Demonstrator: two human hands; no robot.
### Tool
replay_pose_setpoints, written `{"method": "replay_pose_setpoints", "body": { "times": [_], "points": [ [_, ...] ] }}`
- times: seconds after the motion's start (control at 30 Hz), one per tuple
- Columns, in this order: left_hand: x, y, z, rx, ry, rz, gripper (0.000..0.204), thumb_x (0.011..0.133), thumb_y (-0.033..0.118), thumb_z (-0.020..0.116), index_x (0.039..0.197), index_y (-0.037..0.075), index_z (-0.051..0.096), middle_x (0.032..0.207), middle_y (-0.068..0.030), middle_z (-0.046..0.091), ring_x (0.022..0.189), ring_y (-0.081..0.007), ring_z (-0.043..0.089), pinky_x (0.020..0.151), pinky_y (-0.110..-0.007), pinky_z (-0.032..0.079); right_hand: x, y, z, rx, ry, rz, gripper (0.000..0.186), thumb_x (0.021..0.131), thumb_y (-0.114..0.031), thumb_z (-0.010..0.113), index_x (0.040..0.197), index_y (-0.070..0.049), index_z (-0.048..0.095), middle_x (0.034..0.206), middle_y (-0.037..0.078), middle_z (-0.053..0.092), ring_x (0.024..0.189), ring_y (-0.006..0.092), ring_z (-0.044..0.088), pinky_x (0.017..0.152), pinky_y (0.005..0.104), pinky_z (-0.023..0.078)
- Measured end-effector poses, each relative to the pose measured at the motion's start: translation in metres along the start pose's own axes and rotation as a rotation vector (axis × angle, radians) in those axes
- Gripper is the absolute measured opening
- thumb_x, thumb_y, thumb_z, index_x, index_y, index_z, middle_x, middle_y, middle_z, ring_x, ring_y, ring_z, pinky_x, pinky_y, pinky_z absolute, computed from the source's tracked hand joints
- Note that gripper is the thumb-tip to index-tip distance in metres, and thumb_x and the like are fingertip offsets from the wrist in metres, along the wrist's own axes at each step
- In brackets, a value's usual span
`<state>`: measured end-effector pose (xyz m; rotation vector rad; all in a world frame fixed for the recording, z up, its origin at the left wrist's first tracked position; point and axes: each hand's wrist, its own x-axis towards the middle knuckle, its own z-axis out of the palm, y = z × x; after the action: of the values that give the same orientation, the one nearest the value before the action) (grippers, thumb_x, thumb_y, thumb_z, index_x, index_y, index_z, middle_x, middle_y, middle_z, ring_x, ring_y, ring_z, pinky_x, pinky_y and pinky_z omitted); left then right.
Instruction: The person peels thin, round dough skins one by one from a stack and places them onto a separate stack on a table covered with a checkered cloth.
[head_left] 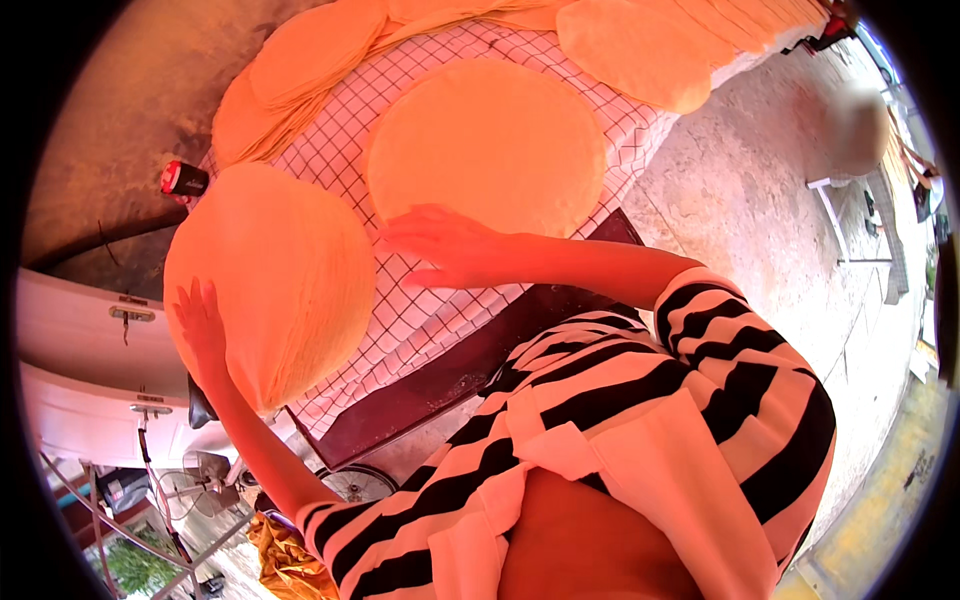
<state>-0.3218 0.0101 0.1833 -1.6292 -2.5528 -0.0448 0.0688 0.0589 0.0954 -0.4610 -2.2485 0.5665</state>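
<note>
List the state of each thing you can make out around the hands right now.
Left hand: open, fingers spread, at the left stack's outer side.
Right hand: open, at the middle round sheet's near edge; contact unclear.
Left stack: uncovered, layers showing at its near edge.
Middle round sheet: flat, uncovered.
Checked cloth: spread out, partly covered.
Far-right stack: uncovered, layers overlapping.

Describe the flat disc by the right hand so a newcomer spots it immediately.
Start with the grid-patterned tablecloth. Toward its middle, at the right hand, lies the flat disc. Its smooth, nearly circular face sets it apart from the taller, visibly layered stack of sheets under the left hand.
</note>
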Motion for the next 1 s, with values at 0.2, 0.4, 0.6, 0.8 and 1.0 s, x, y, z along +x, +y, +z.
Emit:
{"method": "replay_pose_setpoints", "body": {
  "times": [0.2, 0.4, 0.6, 0.8, 1.0],
  "points": [
    [-0.148, 0.086, -0.012, -0.119, 0.166, 0.368, 0.051, 0.092, 0.037, 0.038, 0.13, 0.004, 0.035, 0.129, -0.0144, 0.043, 0.121, -0.0341, 0.036, 0.099, -0.044, 0.028, -0.144, 0.082, -0.106, 0.473, 0.536, 1.109, 0.018, 0.085, -0.015, 0.053, 0.092, 0.001, 0.052, 0.085, 0.01, 0.06, 0.076, 0.0165, 0.062, 0.064, 0.0269, 0.051],
    [-0.164, 0.125, 0.012, 0.111, 0.611, 0.295, 0.042, 0.088, 0.024, 0.051, 0.121, -0.001, 0.042, 0.122, -0.0184, 0.047, 0.114, -0.0355, 0.043, 0.092, -0.047, 0.035, -0.173, 0.101, -0.117, 0.742, 0.645, 1.23, 0.013, 0.083, -0.007, 0.053, 0.09, 0.003, 0.049, 0.083, 0.012, 0.057, 0.073, 0.0185, 0.061, 0.062, 0.0273, 0.052],
    [-0.185, 0.248, 0.05, -0.292, 0.559, 0.534, 0.027, 0.082, 0.01, 0.057, 0.106, -0.001, 0.052, 0.119, -0.0172, 0.049, 0.111, -0.0385, 0.044, 0.091, -0.048, 0.036, -0.169, 0.097, -0.09, 0.88, 0.624, 1.294, 0.018, 0.082, -0.01, 0.056, 0.091, 0.003, 0.048, 0.086, 0.012, 0.059, 0.073, 0.0186, 0.061, 0.064, 0.0276, 0.052],
    [-0.184, 0.348, 0.119, -0.504, 0.296, 0.667, 0.022, 0.077, 0.009, 0.06, 0.097, 0.001, 0.056, 0.113, -0.0128, 0.052, 0.111, -0.0326, 0.045, 0.089, -0.044, 0.037, -0.177, 0.101, -0.09, 0.997, 0.534, 1.379, 0.02, 0.082, -0.011, 0.058, 0.092, 0.004, 0.05, 0.089, 0.013, 0.06, 0.076, 0.0174, 0.061, 0.065, 0.0265, 0.051],
    [-0.184, 0.391, 0.147, -0.512, 0.279, 0.63, 0.029, 0.074, 0.014, 0.063, 0.097, 0.0, 0.054, 0.112, -0.0125, 0.052, 0.109, -0.0326, 0.045, 0.088, -0.045, 0.036, -0.173, 0.089, -0.091, 1.035, 0.607, 1.344, 0.017, 0.08, -0.006, 0.058, 0.091, 0.004, 0.049, 0.084, 0.012, 0.06, 0.073, 0.0181, 0.061, 0.061, 0.0264, 0.051]
  ]
}}
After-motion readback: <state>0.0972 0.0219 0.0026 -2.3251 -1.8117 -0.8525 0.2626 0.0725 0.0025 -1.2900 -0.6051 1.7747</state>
